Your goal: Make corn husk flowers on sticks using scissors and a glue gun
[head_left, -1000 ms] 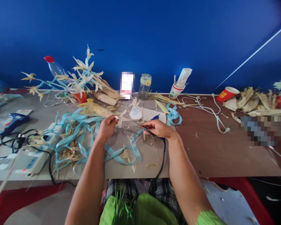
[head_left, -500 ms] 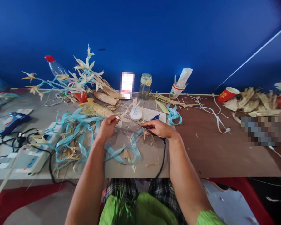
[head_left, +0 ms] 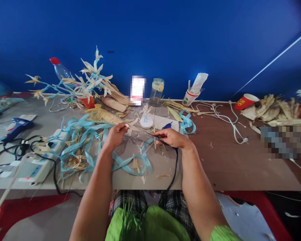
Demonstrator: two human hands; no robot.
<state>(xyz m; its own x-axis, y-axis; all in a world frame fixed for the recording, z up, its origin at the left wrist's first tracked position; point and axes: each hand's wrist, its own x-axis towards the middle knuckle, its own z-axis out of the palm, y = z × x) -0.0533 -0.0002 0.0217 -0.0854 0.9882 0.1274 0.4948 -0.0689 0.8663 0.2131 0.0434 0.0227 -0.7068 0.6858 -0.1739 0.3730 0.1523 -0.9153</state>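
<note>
My left hand (head_left: 116, 135) is closed in a pinch on a small pale husk piece (head_left: 130, 127) above the table. My right hand (head_left: 172, 138) is closed round a dark blue glue gun (head_left: 163, 140) whose tip points left toward that piece; its black cord (head_left: 174, 170) drops over the table's front edge. Light blue ribbon (head_left: 90, 140) loops lie under and left of my hands. A small white round stand (head_left: 146, 122) with a husk flower sits just beyond my hands.
A branch of husk flowers (head_left: 87, 78) stands in a red cup at the back left. Another blue glue gun (head_left: 15, 127) and a white power strip (head_left: 37, 164) with black cables lie at left. A jar (head_left: 156, 92), paper cups (head_left: 189, 97), white cord (head_left: 225, 118) and husks (head_left: 271, 108) lie behind and right.
Both hands hold almost the same pose; the view has shifted slightly to the right and down. Nothing was let go or picked up.
</note>
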